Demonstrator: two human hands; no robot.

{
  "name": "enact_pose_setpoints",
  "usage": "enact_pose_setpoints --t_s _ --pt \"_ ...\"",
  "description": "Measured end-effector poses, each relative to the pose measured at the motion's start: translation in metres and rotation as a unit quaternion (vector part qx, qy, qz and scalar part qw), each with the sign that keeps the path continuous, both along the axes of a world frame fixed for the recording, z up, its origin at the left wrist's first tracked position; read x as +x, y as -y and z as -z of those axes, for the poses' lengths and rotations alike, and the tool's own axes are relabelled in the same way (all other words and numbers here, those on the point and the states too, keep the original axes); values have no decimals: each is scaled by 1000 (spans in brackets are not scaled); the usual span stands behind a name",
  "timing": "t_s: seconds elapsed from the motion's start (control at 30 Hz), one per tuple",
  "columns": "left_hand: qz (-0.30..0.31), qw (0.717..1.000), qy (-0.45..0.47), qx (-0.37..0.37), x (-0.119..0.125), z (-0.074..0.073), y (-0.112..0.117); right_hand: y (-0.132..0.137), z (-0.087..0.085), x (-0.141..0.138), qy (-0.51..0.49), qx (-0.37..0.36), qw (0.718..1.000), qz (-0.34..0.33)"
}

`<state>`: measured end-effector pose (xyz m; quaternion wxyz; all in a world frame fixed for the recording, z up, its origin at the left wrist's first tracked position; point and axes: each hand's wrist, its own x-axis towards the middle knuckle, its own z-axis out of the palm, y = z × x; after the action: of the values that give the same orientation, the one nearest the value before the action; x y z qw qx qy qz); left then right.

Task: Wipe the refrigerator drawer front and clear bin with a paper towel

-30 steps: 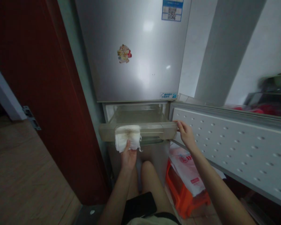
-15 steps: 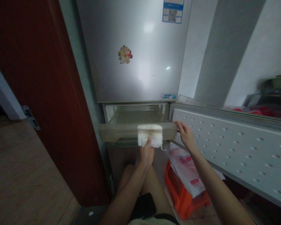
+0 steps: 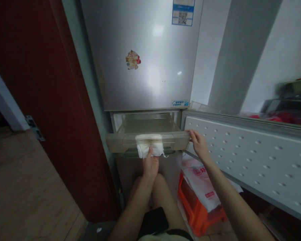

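Note:
A folded white cloth [image 3: 150, 140] with a brownish smudge lies against the front of a pulled-out fridge drawer [image 3: 117, 142]. My left hand [image 3: 151, 164] grips this cloth from below, thumb on top, other fingers mostly hidden underneath. At the drawer's right end, my right hand [image 3: 197, 142] is closed on the corner of its front panel, thumb and fingers pinching the edge. The drawer is of cloudy translucent plastic and juts from the lower compartment of a silver fridge [image 3: 145, 80]. No contents show in the visible part of the drawer.
The lower fridge door [image 3: 240, 150] stands swung open to the right. Beneath it is an orange plastic stool [image 3: 198, 217] with a white plastic bag [image 3: 203, 187] on top. A dark red door frame [image 3: 65, 117] rises at left. A black phone [image 3: 154, 221] rests on my lap.
My left hand has slid the cloth leftward along the drawer front. My right hand keeps its hold on the drawer's right corner.

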<state>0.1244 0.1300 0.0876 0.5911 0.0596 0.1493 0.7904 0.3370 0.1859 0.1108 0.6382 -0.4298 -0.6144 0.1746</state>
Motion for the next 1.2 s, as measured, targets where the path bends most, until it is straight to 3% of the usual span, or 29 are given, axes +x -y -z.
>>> enact_pose_setpoints --t_s 0.2,0.3,0.57,0.77,0.87,1.0,1.07,1.2 --pt "65 998 -9 6 39 0 -1 -1 1 2 4 3 1000 6" --pt "68 997 -14 23 47 5 -2 -1 1 2 6 3 1000 7" --pt "80 995 -44 44 30 23 5 0 2 1 4 -3 1000 7" --pt "81 994 -78 8 13 32 17 0 1 1 5 -6 1000 1" --pt "27 993 -111 -16 -2 46 26 1 1 1 2 -5 1000 -1" --pt "-104 970 -213 -53 -35 75 35 2 1 -1 -2 -4 1000 -4" --pt "-191 929 -302 -97 -55 88 36 2 1 -2 -5 -3 1000 -1" --pt "-380 797 -458 -108 -86 94 30 3 0 -2 -8 -1 1000 4"
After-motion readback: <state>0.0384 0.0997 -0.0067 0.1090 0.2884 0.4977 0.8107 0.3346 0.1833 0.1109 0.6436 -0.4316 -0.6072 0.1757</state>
